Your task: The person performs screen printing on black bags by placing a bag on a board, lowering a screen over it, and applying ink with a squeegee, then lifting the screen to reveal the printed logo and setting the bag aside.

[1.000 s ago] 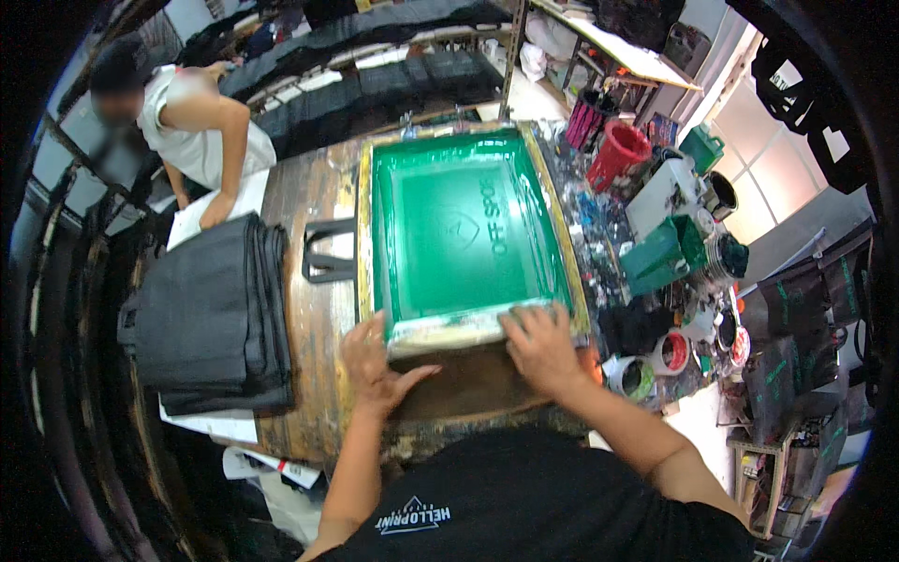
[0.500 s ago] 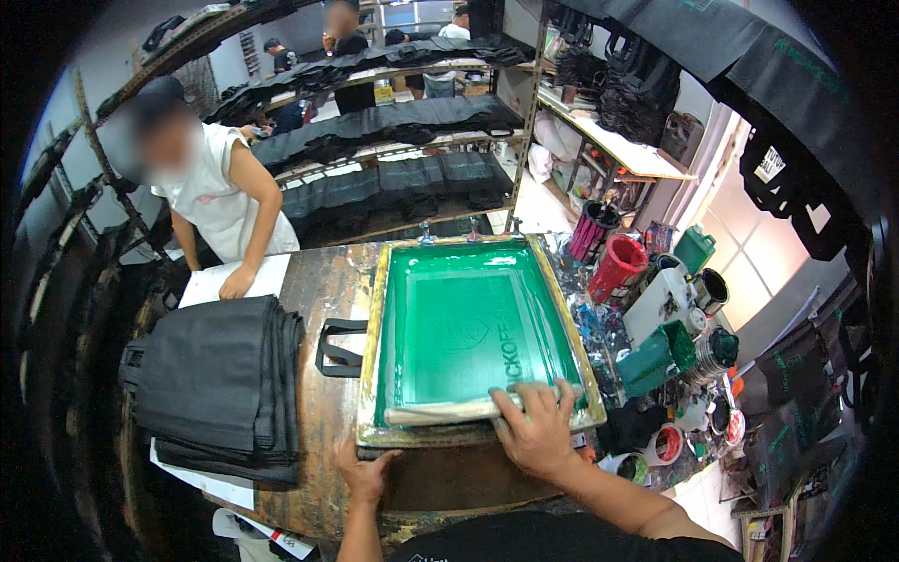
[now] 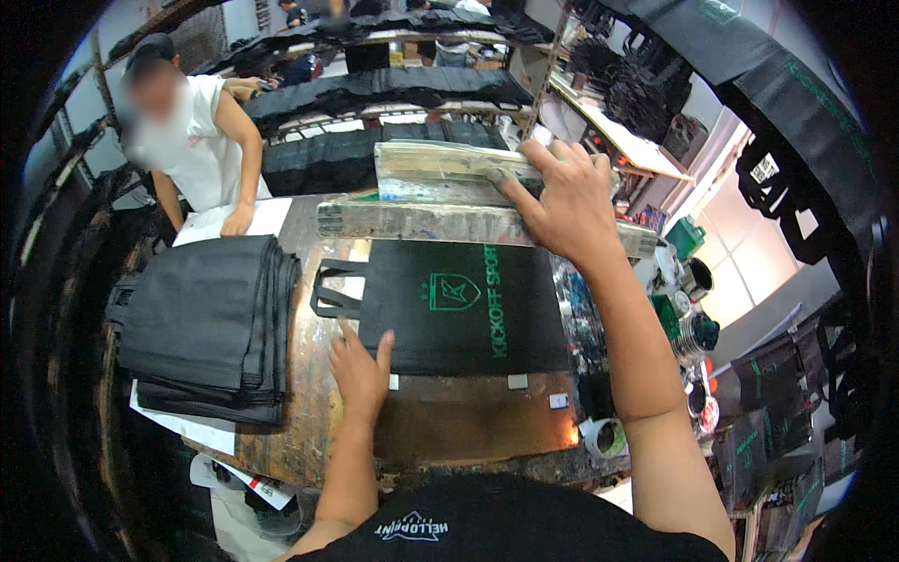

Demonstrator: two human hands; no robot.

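Observation:
A black tote bag (image 3: 412,328) lies flat on the worktable, bearing a green crest and green lettering. Above its far part, a screen printing frame (image 3: 421,221) is tilted up, its near edge toward me; the green mesh is mostly hidden. My right hand (image 3: 573,201) grips the wooden squeegee (image 3: 431,176) at the top of that frame, fingers bent over it. Whether it also bears on the frame I cannot tell. My left hand (image 3: 359,370) is open, thumb and fingers apart, at the bag's left edge just below its handles (image 3: 335,286).
At left stands a stack of black bags (image 3: 197,323) on white board. Beyond it, a co-worker in a white shirt (image 3: 211,140) rests a hand on the board. Paint pots and cans (image 3: 695,281) crowd the right side. Racks of black bags (image 3: 384,94) run behind.
The screen frame, flat on the table before, has swung up and uncovered the printed bag. My right hand rose with the squeegee. My left hand moved from the frame's near edge to beside the bag.

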